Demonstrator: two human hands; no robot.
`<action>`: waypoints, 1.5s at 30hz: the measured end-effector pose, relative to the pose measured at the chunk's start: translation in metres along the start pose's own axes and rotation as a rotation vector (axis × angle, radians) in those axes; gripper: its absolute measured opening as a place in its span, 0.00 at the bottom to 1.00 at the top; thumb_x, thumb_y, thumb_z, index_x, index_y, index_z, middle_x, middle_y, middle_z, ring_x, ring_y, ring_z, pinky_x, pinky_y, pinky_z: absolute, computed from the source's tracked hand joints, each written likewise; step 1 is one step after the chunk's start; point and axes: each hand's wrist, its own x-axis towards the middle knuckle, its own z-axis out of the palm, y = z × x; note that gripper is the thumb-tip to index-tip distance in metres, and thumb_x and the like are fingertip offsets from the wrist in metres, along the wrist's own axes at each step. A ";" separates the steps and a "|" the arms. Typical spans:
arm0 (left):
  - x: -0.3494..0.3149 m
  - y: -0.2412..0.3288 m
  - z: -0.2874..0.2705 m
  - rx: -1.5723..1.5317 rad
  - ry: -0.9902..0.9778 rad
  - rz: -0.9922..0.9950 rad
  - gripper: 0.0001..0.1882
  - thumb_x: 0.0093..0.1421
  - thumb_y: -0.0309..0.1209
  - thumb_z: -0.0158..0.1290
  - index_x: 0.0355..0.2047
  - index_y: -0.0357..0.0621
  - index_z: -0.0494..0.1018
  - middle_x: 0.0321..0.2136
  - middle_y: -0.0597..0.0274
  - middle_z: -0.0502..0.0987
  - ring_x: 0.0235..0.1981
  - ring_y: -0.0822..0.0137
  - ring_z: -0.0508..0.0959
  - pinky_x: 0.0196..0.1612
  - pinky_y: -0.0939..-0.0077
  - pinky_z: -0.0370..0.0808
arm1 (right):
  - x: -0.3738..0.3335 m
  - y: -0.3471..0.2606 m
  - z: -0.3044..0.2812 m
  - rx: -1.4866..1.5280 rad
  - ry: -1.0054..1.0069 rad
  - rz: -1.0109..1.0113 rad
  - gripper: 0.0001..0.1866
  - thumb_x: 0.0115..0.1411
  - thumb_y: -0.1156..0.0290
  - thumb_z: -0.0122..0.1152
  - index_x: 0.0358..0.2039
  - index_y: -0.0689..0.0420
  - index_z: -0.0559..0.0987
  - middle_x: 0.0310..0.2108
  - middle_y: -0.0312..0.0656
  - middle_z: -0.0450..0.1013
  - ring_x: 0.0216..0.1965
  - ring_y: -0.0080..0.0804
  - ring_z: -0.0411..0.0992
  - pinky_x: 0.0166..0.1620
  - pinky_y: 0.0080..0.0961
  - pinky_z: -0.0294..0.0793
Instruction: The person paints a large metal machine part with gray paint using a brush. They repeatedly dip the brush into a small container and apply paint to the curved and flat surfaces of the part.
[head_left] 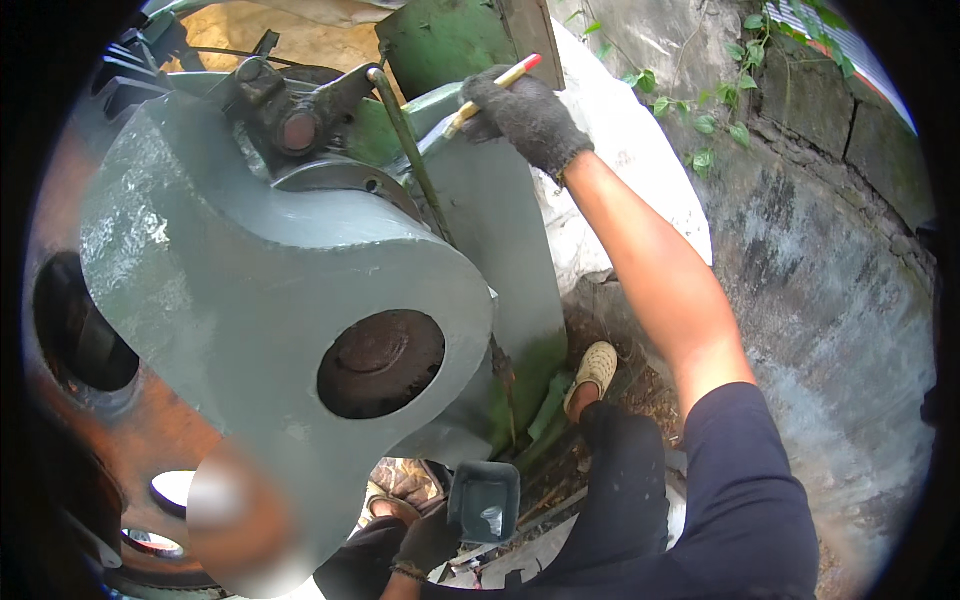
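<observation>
Concrete wall [800, 260], R of grey casing [240, 300]. We list: brush [497, 90], upper-R of casing, R hand [530, 122] fingers closed round handle; tub [486, 512], lower-R of casing, L hand [428, 542] gripping its side, fingertips hidden. We'd best load brush lightly, stroke evenly.

you are wearing two dark gloves [525, 115] and two pale shoes [597, 365], you are holding one paintbrush [495, 95] and one square container [484, 503], and one grey cover [250, 310] is facing you, showing one round opening [380, 363].
</observation>
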 end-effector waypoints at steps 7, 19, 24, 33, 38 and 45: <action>-0.006 -0.003 0.003 -0.098 0.113 -0.008 0.21 0.66 0.37 0.52 0.58 0.49 0.74 0.47 0.46 0.84 0.45 0.42 0.85 0.48 0.48 0.82 | -0.002 -0.023 0.015 0.075 -0.081 -0.004 0.18 0.73 0.63 0.62 0.55 0.64 0.80 0.42 0.45 0.82 0.41 0.28 0.84 0.46 0.26 0.85; 0.010 0.009 -0.012 -0.163 0.081 -0.041 0.19 0.66 0.37 0.53 0.56 0.47 0.76 0.46 0.47 0.84 0.49 0.44 0.84 0.51 0.51 0.80 | 0.025 -0.062 -0.022 0.211 -0.206 -0.217 0.13 0.72 0.66 0.66 0.49 0.61 0.82 0.36 0.40 0.83 0.34 0.23 0.80 0.38 0.24 0.81; 0.012 0.022 -0.029 -0.187 0.015 -0.172 0.19 0.66 0.38 0.54 0.55 0.47 0.75 0.47 0.46 0.84 0.50 0.43 0.83 0.51 0.50 0.80 | 0.015 -0.049 -0.026 0.146 -0.279 -0.186 0.13 0.69 0.70 0.68 0.51 0.60 0.84 0.43 0.42 0.84 0.40 0.25 0.82 0.47 0.26 0.83; 0.010 0.007 -0.014 -0.058 0.105 -0.003 0.18 0.67 0.37 0.51 0.54 0.45 0.75 0.46 0.47 0.83 0.48 0.43 0.84 0.49 0.50 0.81 | 0.027 -0.068 -0.023 0.119 -0.255 -0.236 0.16 0.66 0.69 0.73 0.52 0.59 0.85 0.43 0.41 0.84 0.44 0.24 0.81 0.50 0.27 0.83; 0.012 0.029 -0.040 -0.059 -0.042 -0.082 0.18 0.66 0.35 0.50 0.55 0.43 0.74 0.48 0.46 0.82 0.47 0.44 0.84 0.47 0.50 0.82 | 0.017 -0.068 -0.020 -0.157 -0.365 -0.133 0.15 0.66 0.71 0.71 0.52 0.59 0.85 0.41 0.41 0.85 0.42 0.25 0.81 0.50 0.26 0.82; 0.008 -0.001 -0.014 -0.191 -0.008 -0.063 0.23 0.63 0.34 0.54 0.58 0.41 0.73 0.45 0.45 0.82 0.43 0.45 0.85 0.46 0.50 0.83 | 0.034 -0.082 -0.017 -0.132 -0.280 -0.395 0.14 0.67 0.66 0.71 0.50 0.56 0.85 0.39 0.38 0.85 0.40 0.24 0.81 0.43 0.25 0.82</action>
